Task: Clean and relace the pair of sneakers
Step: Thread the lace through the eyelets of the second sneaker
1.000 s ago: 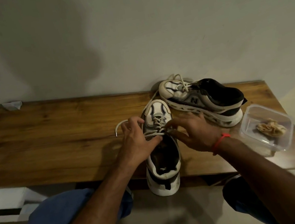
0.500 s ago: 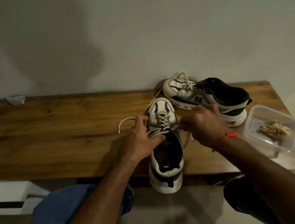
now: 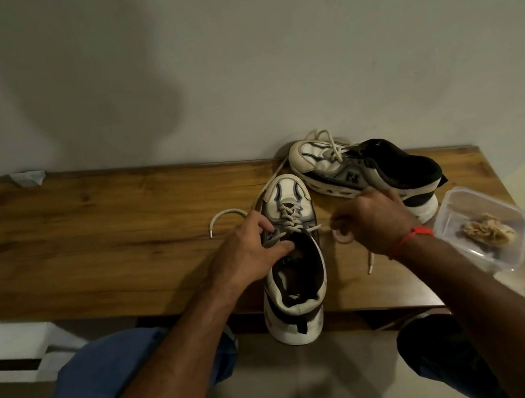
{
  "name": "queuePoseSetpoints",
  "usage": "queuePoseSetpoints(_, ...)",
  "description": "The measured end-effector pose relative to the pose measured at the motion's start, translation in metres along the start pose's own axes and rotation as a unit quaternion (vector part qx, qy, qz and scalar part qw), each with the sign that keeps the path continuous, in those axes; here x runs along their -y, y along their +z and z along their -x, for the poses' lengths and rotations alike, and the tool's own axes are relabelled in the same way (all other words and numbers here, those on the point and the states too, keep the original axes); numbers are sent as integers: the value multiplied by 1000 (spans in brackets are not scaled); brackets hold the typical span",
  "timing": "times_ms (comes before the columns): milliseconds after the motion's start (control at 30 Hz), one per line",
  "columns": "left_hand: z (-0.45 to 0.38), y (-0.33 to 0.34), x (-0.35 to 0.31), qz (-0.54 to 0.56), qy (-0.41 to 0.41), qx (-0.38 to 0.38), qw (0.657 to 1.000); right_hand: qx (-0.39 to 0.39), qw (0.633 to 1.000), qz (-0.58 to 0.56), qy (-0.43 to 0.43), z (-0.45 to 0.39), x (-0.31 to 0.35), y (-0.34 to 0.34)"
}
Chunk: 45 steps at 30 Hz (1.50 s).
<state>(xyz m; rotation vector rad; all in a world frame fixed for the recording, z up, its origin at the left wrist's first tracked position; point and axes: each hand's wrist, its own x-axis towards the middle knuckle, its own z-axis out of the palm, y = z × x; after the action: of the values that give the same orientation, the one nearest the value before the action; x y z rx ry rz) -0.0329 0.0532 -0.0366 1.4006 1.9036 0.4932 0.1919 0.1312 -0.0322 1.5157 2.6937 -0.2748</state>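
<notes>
Lacing the near sneaker (image 3: 292, 249), which lies at the centre of the frame, toe toward the wall and heel overhanging the front edge of the desk (image 3: 86, 235): our left hand (image 3: 249, 253) grips the shoe at its throat, thumb at the collar, while our right hand (image 3: 370, 219) pinches the lace (image 3: 319, 226) and draws it toward the right. We judge the pull best kept level and steady, the left grip bracing the upper. The second sneaker (image 3: 364, 171) lies on its side behind, upper right of centre.
</notes>
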Motion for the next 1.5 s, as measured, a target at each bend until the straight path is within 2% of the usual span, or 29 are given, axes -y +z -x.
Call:
queuePoseSetpoints(100,-5,-10,5,67,5,70,995,1,994,-96,-59,2,-3,3)
queuePoseSetpoints(167,-7,-15,8,81,12,82,993,9,985,-146,-94,0,5,5)
queuePoseSetpoints(333,-4,-9,4,-47,57,-3,997,-4,989,-131,-75,0,16,7)
queuePoseSetpoints(433,0,-10,5,-194,50,-36,979,-18,995,-52,-86,2,9,2)
queuePoseSetpoints(467,1,-11,7,-207,41,-39,977,-25,996,-26,-86,2,6,1)
queuePoseSetpoints(567,2,-13,11,-123,20,-3,992,-12,996,-43,-78,4,3,-1)
queuePoseSetpoints(633,2,-14,7,-15,-29,35,999,40,990,-124,-51,4,5,1)
queuePoseSetpoints(700,2,-17,-2,120,-85,31,989,65,966,-250,-12,4,10,3)
queuePoseSetpoints(733,2,-17,-6,195,-101,9,976,53,940,-336,19,3,14,3)
queuePoseSetpoints(767,1,-17,-10,276,-102,-22,956,28,899,-434,57,4,17,2)
queuePoseSetpoints(867,0,-17,-27,499,-39,-87,861,-40,705,-698,122,1,33,-9)
queuePoseSetpoints(933,4,-20,-42,601,3,-102,792,-76,602,-788,105,0,45,-23)
queuePoseSetpoints(967,7,-23,-49,625,22,-110,773,-95,562,-815,101,0,50,-30)
queuePoseSetpoints(1000,10,-29,-57,628,44,-122,768,-110,539,-830,99,0,55,-41)
queuePoseSetpoints(1033,14,-35,-65,613,63,-135,776,-123,535,-830,98,0,60,-51)
queuePoseSetpoints(1100,24,-50,-83,568,100,-159,801,-146,554,-815,85,3,70,-76)
queuePoseSetpoints(1200,43,-78,-117,519,157,-173,822,-178,574,-798,44,10,86,-125)
queuePoseSetpoints(1367,79,-115,-164,484,248,-216,811,-240,613,-752,-20,26,108,-191)
queuePoseSetpoints(1500,107,-131,-184,452,276,-252,810,-276,629,-726,-37,51,122,-221)
